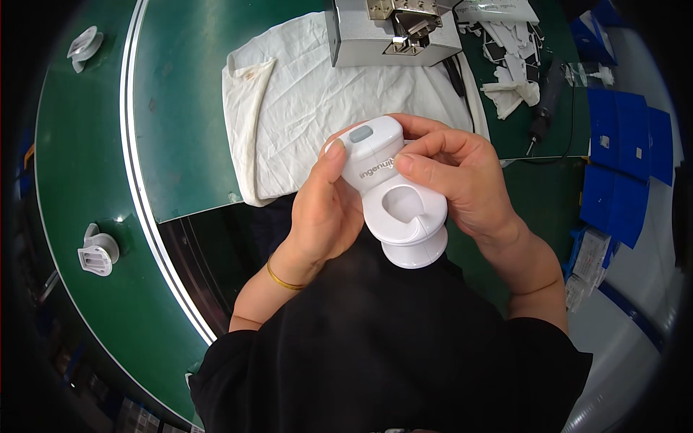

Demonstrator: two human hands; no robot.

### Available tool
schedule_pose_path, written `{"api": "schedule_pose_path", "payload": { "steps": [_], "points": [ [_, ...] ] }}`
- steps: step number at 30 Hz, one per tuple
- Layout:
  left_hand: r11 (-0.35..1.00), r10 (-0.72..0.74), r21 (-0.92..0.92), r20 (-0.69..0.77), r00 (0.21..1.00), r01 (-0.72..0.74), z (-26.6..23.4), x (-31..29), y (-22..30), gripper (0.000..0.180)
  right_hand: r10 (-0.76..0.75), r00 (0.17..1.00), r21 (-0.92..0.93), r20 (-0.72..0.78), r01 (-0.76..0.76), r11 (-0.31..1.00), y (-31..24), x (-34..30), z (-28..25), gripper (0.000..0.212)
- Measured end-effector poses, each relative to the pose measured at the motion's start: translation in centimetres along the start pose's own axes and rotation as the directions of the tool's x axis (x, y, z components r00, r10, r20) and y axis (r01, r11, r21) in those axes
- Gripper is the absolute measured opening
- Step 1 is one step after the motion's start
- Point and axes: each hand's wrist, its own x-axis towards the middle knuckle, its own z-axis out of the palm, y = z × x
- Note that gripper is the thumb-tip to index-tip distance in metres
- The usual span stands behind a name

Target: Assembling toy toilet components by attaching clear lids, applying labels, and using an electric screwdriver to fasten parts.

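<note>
A white plastic toy toilet [375, 173] is held up in front of my chest, its tank end away from me and the round bowl nearer. A grey button [360, 134] sits on the tank's top, and grey lettering marks its front. My left hand [321, 206] grips the tank's left side, with the thumb at the upper corner. On the right side, my right hand [465, 173] closes round the tank, its thumb pressed by the lettering. The fingers behind the tank are partly hidden. The bowl opening faces up, and the round base shows below it.
A white cloth [310, 94] covers the green bench under a metal fixture [393, 40]. To the right lie small white and black parts [512, 54] and a dark power screwdriver [546, 108]. Blue bins [617, 166] stand far right. White toy pieces [99, 252] rest on the left green surface.
</note>
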Motion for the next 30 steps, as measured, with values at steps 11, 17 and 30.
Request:
{"api": "schedule_pose_path", "payload": {
  "steps": [11, 17, 30],
  "points": [
    [1.000, -0.023, 0.018, -0.010, 1.000, 0.023, 0.0, 0.0, 0.2, 0.048, 0.041, 0.999, 0.038, -0.028, -0.040, 0.998, 0.2, -0.1, -0.1, 0.010],
    [0.998, -0.047, 0.031, -0.021, 0.999, 0.047, 0.2, -0.3, 0.3, 0.048, 0.044, 0.999, 0.072, -0.027, -0.042, 0.997, 0.6, 0.0, -0.1, 0.011],
    [0.994, -0.072, 0.085, -0.045, 0.996, 0.075, 0.2, -0.6, 0.4, 0.050, 0.024, 0.998, 0.010, -0.052, -0.023, 1.000, 1.3, -0.3, -0.2, 0.008]
  ]
}}
